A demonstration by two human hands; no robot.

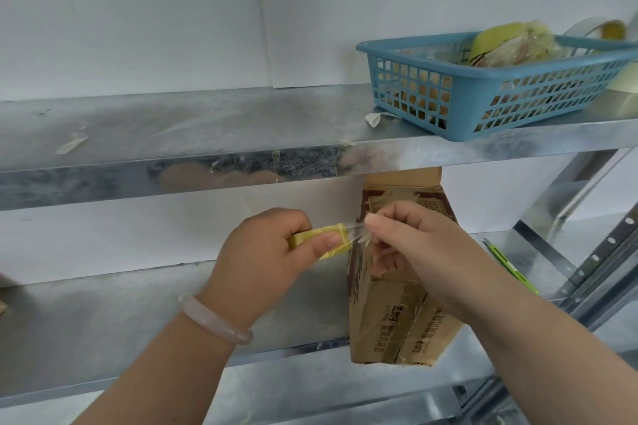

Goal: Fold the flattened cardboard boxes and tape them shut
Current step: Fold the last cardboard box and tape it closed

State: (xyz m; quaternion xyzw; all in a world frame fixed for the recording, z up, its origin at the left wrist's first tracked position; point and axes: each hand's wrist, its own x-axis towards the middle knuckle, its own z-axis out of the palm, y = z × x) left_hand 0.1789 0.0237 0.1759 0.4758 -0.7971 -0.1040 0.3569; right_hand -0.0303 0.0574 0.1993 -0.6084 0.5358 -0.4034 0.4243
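Both your hands were busy: your left hand (pixel 262 248) gripped the yellow tape roll (pixel 333 236), and your right hand (pixel 414 238) pinched its clear tape end (pixel 357 229). The cardboard box (pixel 390 321) stood on the lower metal shelf (pixel 103 314), just behind your right hand.

I see two steel shelves. On the upper shelf (pixel 172 124), a blue basket (pixel 414 79) sits at the right near the front edge. A curled tape scrap (pixel 374 118) lies just beside its left corner, and another scrap (pixel 70 145) lies far left. On the lower shelf (pixel 103 314) a box (pixel 379 331) stands on end, with a slim green tool (pixel 507 262) lying to its right.
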